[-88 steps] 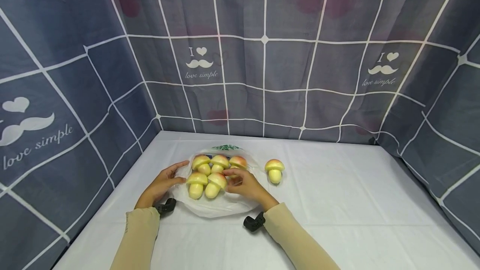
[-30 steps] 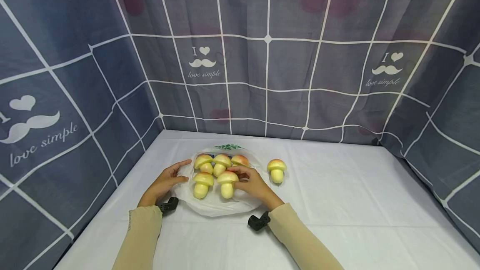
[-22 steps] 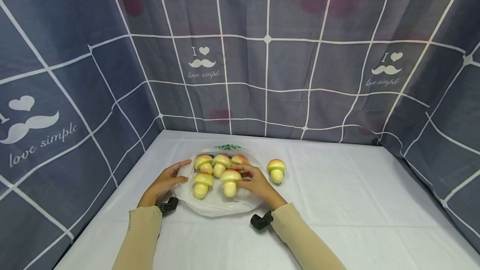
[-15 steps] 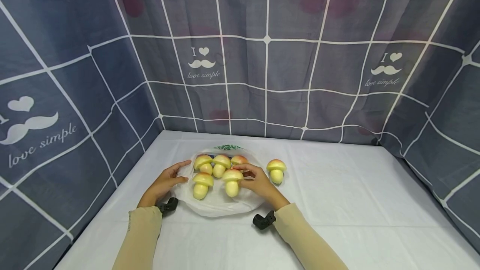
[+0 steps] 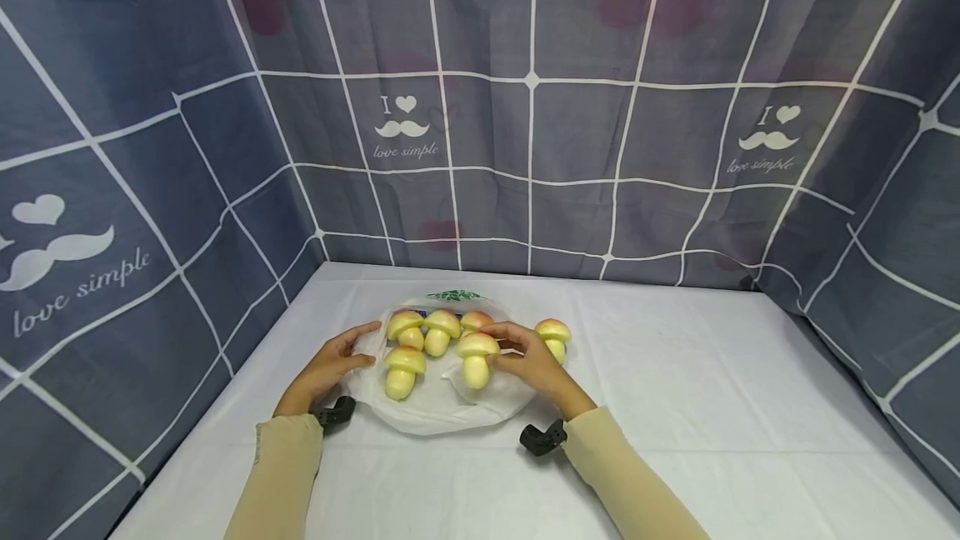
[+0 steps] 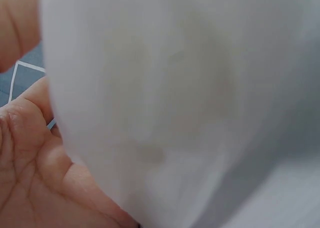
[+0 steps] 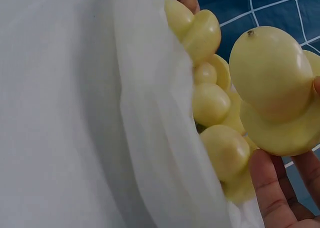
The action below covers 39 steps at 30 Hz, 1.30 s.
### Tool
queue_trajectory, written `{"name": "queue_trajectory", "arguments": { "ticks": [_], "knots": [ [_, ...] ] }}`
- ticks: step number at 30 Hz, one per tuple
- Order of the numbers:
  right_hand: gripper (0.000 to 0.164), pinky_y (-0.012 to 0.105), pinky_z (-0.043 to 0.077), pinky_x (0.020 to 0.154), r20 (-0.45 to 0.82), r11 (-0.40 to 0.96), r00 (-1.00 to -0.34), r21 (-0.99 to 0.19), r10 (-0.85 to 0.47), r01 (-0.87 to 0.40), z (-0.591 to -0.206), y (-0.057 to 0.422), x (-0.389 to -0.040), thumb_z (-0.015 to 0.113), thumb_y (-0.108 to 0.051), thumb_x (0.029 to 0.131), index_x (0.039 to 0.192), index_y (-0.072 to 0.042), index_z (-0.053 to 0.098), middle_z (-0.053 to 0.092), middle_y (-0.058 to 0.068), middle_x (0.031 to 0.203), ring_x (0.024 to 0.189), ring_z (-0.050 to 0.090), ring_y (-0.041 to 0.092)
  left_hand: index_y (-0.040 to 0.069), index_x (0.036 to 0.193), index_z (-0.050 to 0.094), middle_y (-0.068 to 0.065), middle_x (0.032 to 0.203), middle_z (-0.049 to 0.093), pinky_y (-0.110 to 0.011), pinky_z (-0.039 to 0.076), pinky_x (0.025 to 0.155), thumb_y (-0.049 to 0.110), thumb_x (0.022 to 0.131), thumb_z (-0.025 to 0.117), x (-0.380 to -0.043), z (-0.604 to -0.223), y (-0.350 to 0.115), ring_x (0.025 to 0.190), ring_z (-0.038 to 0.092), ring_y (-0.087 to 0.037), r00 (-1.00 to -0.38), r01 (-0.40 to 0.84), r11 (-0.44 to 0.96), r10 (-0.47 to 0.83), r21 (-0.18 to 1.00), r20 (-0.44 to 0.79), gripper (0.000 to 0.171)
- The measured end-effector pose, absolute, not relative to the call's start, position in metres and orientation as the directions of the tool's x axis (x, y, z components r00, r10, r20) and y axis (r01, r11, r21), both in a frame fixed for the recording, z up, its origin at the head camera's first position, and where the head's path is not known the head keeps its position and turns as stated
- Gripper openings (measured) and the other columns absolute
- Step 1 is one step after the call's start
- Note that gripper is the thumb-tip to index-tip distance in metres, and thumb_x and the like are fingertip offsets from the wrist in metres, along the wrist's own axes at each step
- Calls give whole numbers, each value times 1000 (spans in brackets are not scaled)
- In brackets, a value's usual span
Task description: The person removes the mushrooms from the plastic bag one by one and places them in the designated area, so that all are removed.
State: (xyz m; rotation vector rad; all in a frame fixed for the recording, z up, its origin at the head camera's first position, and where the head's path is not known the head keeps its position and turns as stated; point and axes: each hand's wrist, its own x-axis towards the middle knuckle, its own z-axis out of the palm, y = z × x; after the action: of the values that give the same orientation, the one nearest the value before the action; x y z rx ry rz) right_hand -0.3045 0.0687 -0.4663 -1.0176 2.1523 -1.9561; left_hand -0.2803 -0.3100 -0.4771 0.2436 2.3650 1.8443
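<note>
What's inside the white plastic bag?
Four yellow mushrooms show in the white plastic bag; the right hand holds another mushroom at its opening. Whatever lies beneath is hidden.

Left wrist view: bag blurred. Right wrist view: right fingers, held mushroom cut by edge.
</note>
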Motion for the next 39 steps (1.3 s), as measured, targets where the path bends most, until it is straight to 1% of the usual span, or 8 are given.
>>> {"name": "queue_trajectory", "arguments": {
  "ticks": [3,6,10,14,18,20,26,39],
  "knots": [
    [46,26,57,95,372,-33,-786,-911,-493,-410,-464,75,-304,71,8,94,138,18,60,66,34,135,110,66,12,-9,165,33,-28,176,16,-15,35,112,2,100,69,-280,-476,-310,164,8,-46,-978,44,259,208,965,-11,75],
    [48,25,58,93,368,-42,-791,-915,-488,-401,-463,80,-303,71,9,93,139,18,60,66,33,133,110,66,11,-8,165,34,-28,176,17,-39,26,128,3,100,69,-279,-475,-310,164,7,-46,-980,40,274,197,961,-16,75],
    [47,25,58,93,369,-48,-792,-916,-487,-398,-462,87,-302,71,9,94,138,18,59,66,32,133,111,65,10,-8,164,35,-28,177,16,-61,12,129,2,100,69,-280,-475,-309,164,4,-47,-982,40,282,190,959,-15,74],
    [46,24,57,92,371,-44,-792,-915,-486,-401,-460,92,-301,71,9,94,138,18,59,65,34,135,111,65,9,-9,164,34,-28,177,16,-58,13,129,0,100,69,-279,-475,-309,164,5,-46,-979,45,275,201,960,-12,74],
    [45,23,58,90,386,-36,-792,-907,-473,-420,-458,98,-302,71,10,93,137,17,62,66,36,133,110,67,8,-9,164,34,-29,176,17,-33,30,125,1,100,69,-278,-476,-309,164,9,-47,-978,53,280,207,959,-7,74],
    [45,24,59,89,396,-36,-791,-902,-467,-430,-456,101,-302,72,11,93,136,17,62,66,37,132,109,67,8,-9,164,34,-29,176,17,-30,32,123,1,100,69,-278,-476,-309,164,10,-46,-979,53,282,205,958,-6,74],
    [45,24,58,90,402,-37,-794,-900,-457,-434,-448,110,-302,72,9,92,136,17,62,66,37,133,108,68,8,-9,164,34,-28,176,18,-57,14,129,0,100,69,-279,-476,-309,164,6,-45,-981,48,277,194,960,-7,74],
    [47,24,58,91,366,-32,-817,-919,-445,-394,-437,131,-306,72,9,94,138,18,60,65,35,134,109,68,9,-8,165,34,-27,177,16,-61,12,129,3,100,70,-281,-476,-310,164,4,-46,-980,47,291,200,955,-13,75]
  ]
}}
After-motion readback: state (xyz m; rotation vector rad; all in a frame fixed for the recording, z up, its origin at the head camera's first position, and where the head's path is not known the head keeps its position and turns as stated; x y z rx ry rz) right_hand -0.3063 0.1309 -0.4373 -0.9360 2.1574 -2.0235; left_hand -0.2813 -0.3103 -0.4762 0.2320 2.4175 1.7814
